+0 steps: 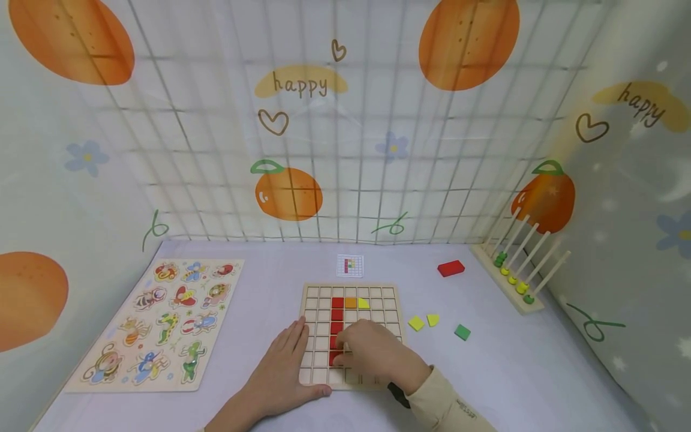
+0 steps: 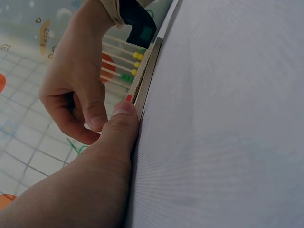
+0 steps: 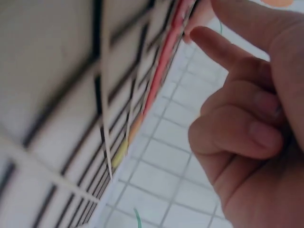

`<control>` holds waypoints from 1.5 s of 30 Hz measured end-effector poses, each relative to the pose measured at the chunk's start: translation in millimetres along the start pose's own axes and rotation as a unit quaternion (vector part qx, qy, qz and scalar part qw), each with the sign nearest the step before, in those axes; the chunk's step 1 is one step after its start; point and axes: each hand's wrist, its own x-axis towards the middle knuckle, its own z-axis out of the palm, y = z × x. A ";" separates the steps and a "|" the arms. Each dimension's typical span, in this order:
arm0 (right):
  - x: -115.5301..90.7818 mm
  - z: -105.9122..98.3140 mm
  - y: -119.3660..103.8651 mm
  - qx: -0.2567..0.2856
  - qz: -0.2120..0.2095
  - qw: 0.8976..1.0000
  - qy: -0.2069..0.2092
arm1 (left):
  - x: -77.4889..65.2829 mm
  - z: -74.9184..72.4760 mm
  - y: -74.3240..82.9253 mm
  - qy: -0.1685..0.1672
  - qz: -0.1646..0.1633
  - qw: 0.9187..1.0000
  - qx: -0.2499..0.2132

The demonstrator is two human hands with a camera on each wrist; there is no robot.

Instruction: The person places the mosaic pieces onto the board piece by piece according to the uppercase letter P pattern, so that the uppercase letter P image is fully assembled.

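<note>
My left hand point(image 1: 281, 372) rests against the left side of a wooden grid board point(image 1: 400, 306), its thumb along the front edge. A column of red squares point(image 1: 337, 315) lies in the grid, with an orange square point(image 1: 351, 303) and a yellow piece point(image 1: 363, 303) beside its top. My right hand point(image 1: 372, 345) is over the board, thumb and index fingertips right at the lower red squares. In the right wrist view the other fingers point(image 3: 237, 128) are curled into the palm, and no piece shows between thumb and index.
Two yellow pieces point(image 1: 416, 323), a green square point(image 1: 462, 332) and a red block point(image 1: 450, 268) lie right of the board. A pattern card point(image 1: 350, 266) lies behind it. An insect puzzle point(image 1: 162, 324) is at left, a rod bead stand point(image 1: 531, 303) at right.
</note>
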 end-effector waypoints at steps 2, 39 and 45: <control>-1.1 -6.4 6.1 0.011 0.005 1.000 0.007 | 0.3 -0.3 -0.2 0.003 0.002 1.000 0.002; -125.4 -60.6 241.3 0.283 0.129 0.949 0.046 | -1.2 -1.1 2.5 0.000 -0.004 1.000 -0.009; -126.7 -52.5 245.7 0.311 0.099 0.945 0.008 | -0.9 -0.7 1.9 0.001 -0.003 1.000 -0.007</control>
